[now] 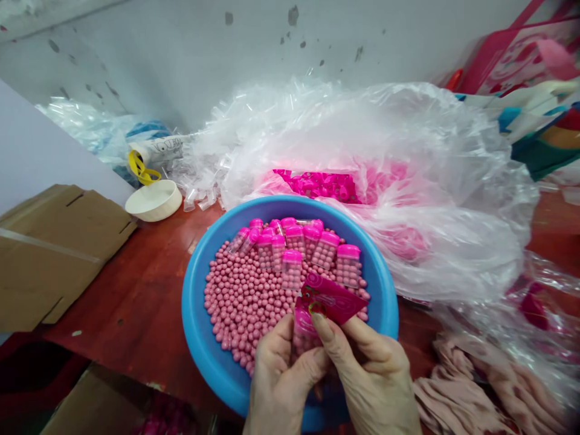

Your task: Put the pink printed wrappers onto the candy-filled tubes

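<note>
Both hands are close together over the front of a blue basin [193, 302]. My left hand [285, 374] is closed around a small clear bottle with a pink cap [304, 323], pink beads showing inside it. Between the fingers of my right hand [371, 368] is a magenta card tag [335, 299], held against the bottle's cap, with a small gold-coloured ring by the thumb. Loose pink beads [244, 296] fill much of the basin. Several bead-filled bottles with pink caps [291, 269] lie on the beads toward the back and right.
Behind the basin lies a large clear plastic bag [408, 139] with magenta caps [321, 184]. Clear empty tubes [199, 193], a white round lid [154, 200] and yellow ribbon [142, 169] are at left, near a cardboard box [58, 254]. A beige cloth [462, 393] sits right.
</note>
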Demonstrator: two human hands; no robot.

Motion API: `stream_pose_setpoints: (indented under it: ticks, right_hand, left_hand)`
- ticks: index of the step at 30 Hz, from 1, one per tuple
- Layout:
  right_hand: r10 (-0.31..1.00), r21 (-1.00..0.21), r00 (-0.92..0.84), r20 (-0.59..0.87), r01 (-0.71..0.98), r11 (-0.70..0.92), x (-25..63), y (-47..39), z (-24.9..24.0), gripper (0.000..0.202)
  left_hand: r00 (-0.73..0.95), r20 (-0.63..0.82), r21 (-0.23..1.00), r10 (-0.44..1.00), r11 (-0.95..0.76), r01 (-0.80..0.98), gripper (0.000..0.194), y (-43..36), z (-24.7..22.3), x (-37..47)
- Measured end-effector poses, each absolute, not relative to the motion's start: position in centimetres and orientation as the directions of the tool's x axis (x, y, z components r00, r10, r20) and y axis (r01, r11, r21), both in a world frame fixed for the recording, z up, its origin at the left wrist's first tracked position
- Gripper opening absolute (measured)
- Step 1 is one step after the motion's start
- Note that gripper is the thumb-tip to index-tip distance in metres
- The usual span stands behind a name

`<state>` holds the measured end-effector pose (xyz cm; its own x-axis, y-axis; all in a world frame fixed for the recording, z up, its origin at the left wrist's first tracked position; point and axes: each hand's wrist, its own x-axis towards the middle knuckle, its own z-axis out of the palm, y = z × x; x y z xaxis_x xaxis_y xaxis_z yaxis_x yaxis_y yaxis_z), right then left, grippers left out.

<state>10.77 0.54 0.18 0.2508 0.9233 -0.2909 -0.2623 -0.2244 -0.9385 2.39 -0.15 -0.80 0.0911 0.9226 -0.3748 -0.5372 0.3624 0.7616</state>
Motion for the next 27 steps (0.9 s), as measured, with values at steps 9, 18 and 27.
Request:
stream_pose_setpoints:
  ticks: [9, 18, 27]
  right_hand:
    - [0.936, -0.910, 0.039, -0.350, -0.251, -0.330, 11.5, 0.5, 0.6, 0.035]
    - [0.936, -0.855, -0.185, -0.300, -0.383, -0.349, 12.5, 0.6, -1.0, 0.039]
    - [0.916, -0.791, 0.060, 0.398, 0.528, 0.309, 13.9, -0.7, -2.0, 0.064]
  left_hand:
    - [0.258, -0.399, 0.665, 0.880, 0.471, -0.580, 0.025, -0.3, -0.8, 1.6]
    - [0.246, -0.415, 0.653, 0.876, 0.475, -0.590, 0.023, 0.1, -0.3, 1.9]
    - [-0.086, -0.583, 0.622, 0.808, 0.375, -0.687, 0.039, -0.5, 0.0, 2.2]
